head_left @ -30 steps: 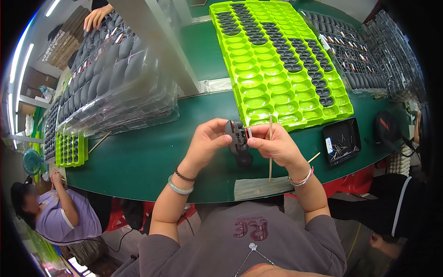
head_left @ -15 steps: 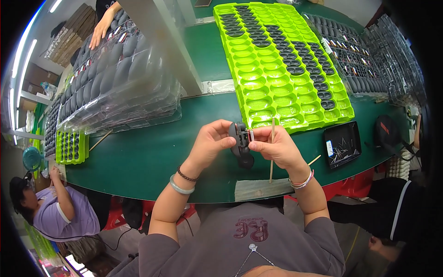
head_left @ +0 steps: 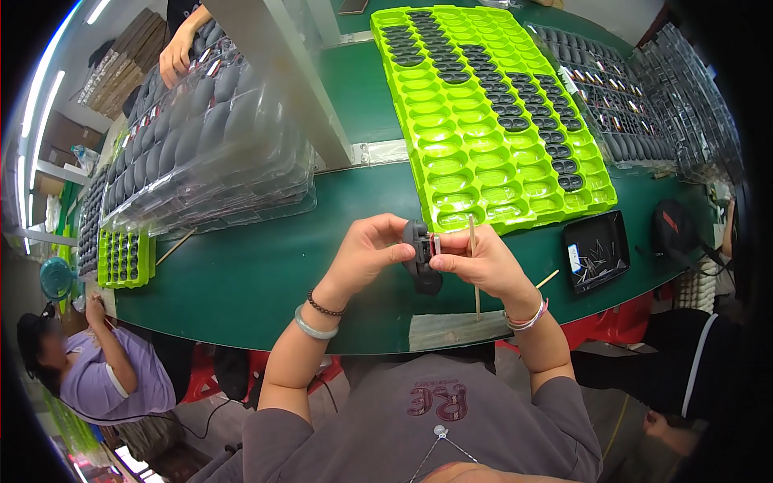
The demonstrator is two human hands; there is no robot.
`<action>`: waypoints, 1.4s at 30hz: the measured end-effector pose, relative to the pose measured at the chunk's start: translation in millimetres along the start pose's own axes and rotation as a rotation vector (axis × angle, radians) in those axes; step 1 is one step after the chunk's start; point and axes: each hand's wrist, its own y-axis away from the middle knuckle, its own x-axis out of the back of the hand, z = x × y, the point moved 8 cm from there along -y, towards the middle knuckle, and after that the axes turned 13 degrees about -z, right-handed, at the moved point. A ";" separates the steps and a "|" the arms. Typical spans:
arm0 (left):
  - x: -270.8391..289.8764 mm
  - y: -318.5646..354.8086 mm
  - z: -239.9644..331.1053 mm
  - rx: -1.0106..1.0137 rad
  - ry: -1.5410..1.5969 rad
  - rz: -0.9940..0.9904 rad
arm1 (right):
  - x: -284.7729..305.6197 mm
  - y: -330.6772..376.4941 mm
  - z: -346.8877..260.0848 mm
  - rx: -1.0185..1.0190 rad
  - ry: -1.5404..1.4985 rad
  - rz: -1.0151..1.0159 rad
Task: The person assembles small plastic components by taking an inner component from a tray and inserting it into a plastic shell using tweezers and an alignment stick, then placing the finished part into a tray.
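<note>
Both my hands meet over the green table's near edge. My left hand (head_left: 369,251) grips a small black plastic part (head_left: 420,256) by its left side. My right hand (head_left: 481,262) pinches the part's right end, where a small reddish piece shows, and also holds a thin wooden stick (head_left: 474,266) upright between its fingers. Just beyond the hands lies a bright green tray (head_left: 483,121) with rows of oval pockets; black parts fill many far and right pockets, while the near pockets are bare.
Clear plastic trays of dark parts (head_left: 201,137) are stacked at the left, more at the far right (head_left: 644,105). A small black dish of pins (head_left: 597,251) sits to my right. Another person's hand (head_left: 175,56) reaches in far left; a seated person (head_left: 88,362) works lower left.
My hands have stayed together on the black part, with only small shifts of the fingers; the view has tilted slightly.
</note>
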 end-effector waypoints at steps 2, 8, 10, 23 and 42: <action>0.1 0.3 1.6 0.012 -0.025 0.007 | -2.2 0.0 -3.0 -0.017 0.075 -0.045; -4.1 1.5 1.4 0.017 -0.078 0.018 | 7.7 1.7 11.3 -0.183 0.064 -0.122; -5.4 -0.1 0.9 0.051 -0.101 0.048 | 4.5 -1.0 14.0 -0.165 0.003 -0.094; -16.1 4.4 -7.8 0.116 -0.011 0.105 | -1.3 2.4 12.3 0.090 -0.115 0.090; -24.3 6.7 0.2 -0.030 -0.218 0.051 | 42.2 96.7 -19.7 0.024 0.567 0.453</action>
